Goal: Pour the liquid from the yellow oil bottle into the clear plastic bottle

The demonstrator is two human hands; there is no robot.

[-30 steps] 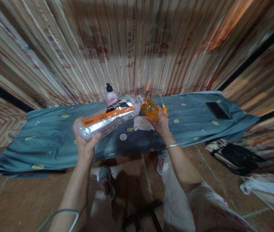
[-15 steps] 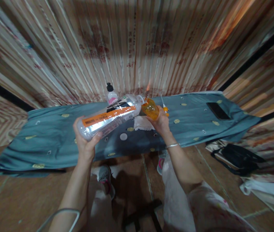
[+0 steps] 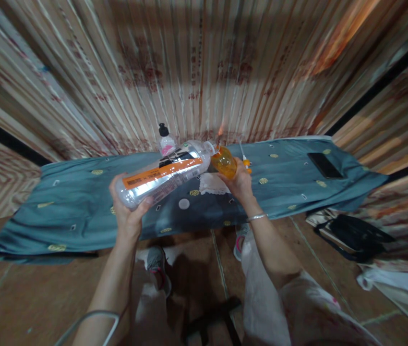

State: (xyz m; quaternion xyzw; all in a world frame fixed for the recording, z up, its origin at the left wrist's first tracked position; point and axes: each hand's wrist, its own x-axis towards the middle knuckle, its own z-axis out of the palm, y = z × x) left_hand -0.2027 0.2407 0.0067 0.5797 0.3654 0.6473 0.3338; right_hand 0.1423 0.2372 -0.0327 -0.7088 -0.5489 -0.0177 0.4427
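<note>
My left hand (image 3: 130, 204) is closed round the base of a large clear plastic bottle (image 3: 164, 175) with an orange and silver label. The bottle lies tilted, its uncapped neck pointing right. In my right hand (image 3: 240, 180) is an amber see-through container (image 3: 224, 162), its opening at the bottle's mouth. Whether liquid is flowing between them I cannot tell. Beneath them a white lace-edged cloth (image 3: 213, 184) lies on the table, and a round white cap (image 3: 184, 204) rests nearer to me. Behind the bottle stands a small clear bottle with a black top (image 3: 164, 137).
A teal patterned cloth (image 3: 81, 192) covers the narrow table. An orange and white object (image 3: 246, 165) with a thin stem stands behind my right hand. A black phone (image 3: 324, 165) lies at the right. A black bag (image 3: 355, 235) is below the table's right end; striped curtains hang behind.
</note>
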